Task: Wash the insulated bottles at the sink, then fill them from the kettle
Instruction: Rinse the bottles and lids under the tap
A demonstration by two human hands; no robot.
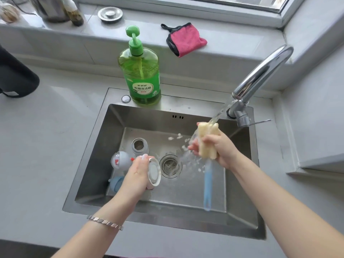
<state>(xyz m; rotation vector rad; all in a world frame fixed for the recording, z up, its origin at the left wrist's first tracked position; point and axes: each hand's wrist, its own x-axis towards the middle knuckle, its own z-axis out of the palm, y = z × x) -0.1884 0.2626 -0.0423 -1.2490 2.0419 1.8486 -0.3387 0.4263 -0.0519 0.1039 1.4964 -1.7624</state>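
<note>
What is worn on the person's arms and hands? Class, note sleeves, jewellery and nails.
Both forearms are bare; no sleeves or gloves show. The left wrist carries a silver bracelet of flat linked segments. The left hand has a long, pale polished thumbnail. The right hand shows no ring or watch.

Bright, even daylight from the window [232,4] behind the sink [149,116]; no hard shadows. Sink's left & front walls dark, its floor lighter w/ soft sheen. Strong glare streak on the faucet [264,71] at the sink's back-right corner; green soap bottle [141,75] just behind the sink glows, lit through. Water stream [219,114] & splashes over the sink motion-blurred, brush [207,175] there smeared too. Wide-angle bend: surface [55,127] & sill [223,45] curve away w/ distance from the sink; jars [76,15] far back-left of it out of focus. Overall slightly soft.
</note>
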